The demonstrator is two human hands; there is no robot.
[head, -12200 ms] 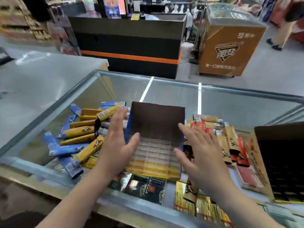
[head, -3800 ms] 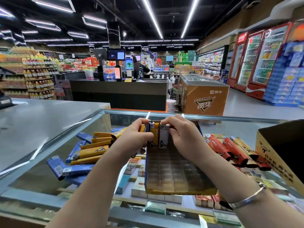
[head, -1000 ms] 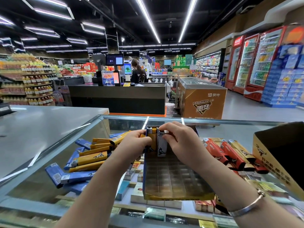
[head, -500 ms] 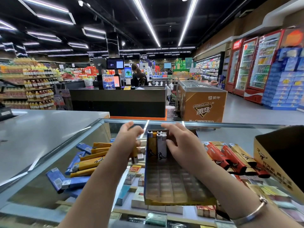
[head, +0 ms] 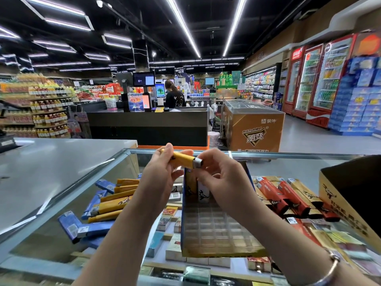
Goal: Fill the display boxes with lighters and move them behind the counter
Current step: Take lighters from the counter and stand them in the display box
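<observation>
A display box (head: 214, 230) with a grid of slots lies on the glass counter (head: 61, 203). Two lighters (head: 203, 190) stand in its back row, one yellow and one white. Above the box's back wall, my left hand (head: 162, 178) holds a yellow lighter (head: 183, 159) level. My right hand (head: 222, 178) pinches its metal end. Loose yellow and blue lighters (head: 107, 201) lie in a pile left of the box. Red and gold lighters (head: 288, 197) lie to its right.
A second open box (head: 354, 201) with gold print stands at the right edge. Cigarette packs show under the glass. A grey countertop (head: 51, 168) is to the left. Beyond are a black checkout counter (head: 148, 126) with a person and an orange freezer (head: 255, 129).
My left hand took a yellow lighter from beside the box and raised it above the box. My right hand left the two standing lighters and came up to pinch its metal end.
</observation>
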